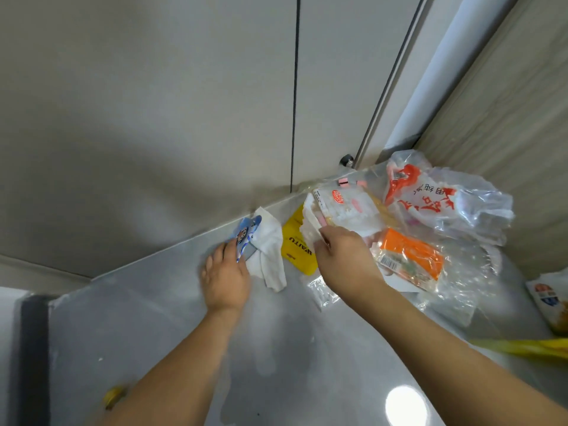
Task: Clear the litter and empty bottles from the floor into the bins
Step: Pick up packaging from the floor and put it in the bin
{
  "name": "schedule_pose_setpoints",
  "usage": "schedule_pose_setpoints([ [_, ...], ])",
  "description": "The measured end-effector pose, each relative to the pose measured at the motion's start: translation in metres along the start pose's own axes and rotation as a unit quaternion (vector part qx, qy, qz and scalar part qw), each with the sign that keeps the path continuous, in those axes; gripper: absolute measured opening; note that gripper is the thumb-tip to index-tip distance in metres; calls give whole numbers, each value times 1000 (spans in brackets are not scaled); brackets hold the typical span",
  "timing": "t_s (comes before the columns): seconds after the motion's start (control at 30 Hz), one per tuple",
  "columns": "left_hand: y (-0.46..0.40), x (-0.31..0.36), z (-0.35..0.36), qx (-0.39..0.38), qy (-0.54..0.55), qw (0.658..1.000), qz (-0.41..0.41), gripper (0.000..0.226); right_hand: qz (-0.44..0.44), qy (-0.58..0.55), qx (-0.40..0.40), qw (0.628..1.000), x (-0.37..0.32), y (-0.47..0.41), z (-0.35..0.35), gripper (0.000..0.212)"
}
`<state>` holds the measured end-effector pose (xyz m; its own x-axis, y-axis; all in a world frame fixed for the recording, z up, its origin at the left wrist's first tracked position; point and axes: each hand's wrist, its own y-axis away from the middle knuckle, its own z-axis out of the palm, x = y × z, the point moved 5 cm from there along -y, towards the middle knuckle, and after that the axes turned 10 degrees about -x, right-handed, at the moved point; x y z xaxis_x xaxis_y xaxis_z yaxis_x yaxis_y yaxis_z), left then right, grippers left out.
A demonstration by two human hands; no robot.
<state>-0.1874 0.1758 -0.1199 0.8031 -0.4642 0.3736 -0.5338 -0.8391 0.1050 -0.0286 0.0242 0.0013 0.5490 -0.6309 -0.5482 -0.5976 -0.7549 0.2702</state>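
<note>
Litter lies in a pile on the glossy grey floor (276, 348) against the wall. My left hand (226, 278) holds a small blue printed packet (244, 235) beside a crumpled white tissue (269, 256). My right hand (344, 256) pinches the edge of a white wrapper (347, 213) with a red logo. Between the hands lies a yellow packet (296, 244). To the right are an orange snack wrapper (412, 256) and a clear plastic bag with red print (445, 204). A small clear sachet (322, 292) lies under my right wrist.
A white wall (153, 118) with a dark vertical seam rises behind the pile, and a wood-look panel (507, 118) closes the right side. Another packet (547, 299) and a yellow strip (528, 347) sit at the right edge. A small yellow scrap (113, 395) lies bottom left.
</note>
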Motion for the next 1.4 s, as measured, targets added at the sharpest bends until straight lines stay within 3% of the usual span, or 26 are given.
schedule_pose_setpoints([
  [0.1,-3,31,-32,4,38,999,24,42,31,-113,27,993,-1,11,-34,31],
  [0.27,7,100,-77,-1,134,990,36,28,40,-198,95,975,4,43,-103,30],
  [0.47,45,224,-124,-52,179,964,191,24,113,-283,150,941,51,101,-187,27],
  [0.77,136,386,-168,-170,232,888,359,16,151,-378,200,891,127,242,-321,14],
  [0.9,187,446,-168,-229,251,857,387,17,176,-333,246,893,163,312,-372,10],
  [1.07,254,512,-156,-278,251,819,435,11,194,-294,322,879,204,383,-404,21],
  [1.2,292,552,-135,-297,224,807,459,11,204,-217,359,885,237,431,-413,23],
  [1.4,324,596,-102,-298,164,815,469,15,245,-114,304,914,298,448,-370,22],
])
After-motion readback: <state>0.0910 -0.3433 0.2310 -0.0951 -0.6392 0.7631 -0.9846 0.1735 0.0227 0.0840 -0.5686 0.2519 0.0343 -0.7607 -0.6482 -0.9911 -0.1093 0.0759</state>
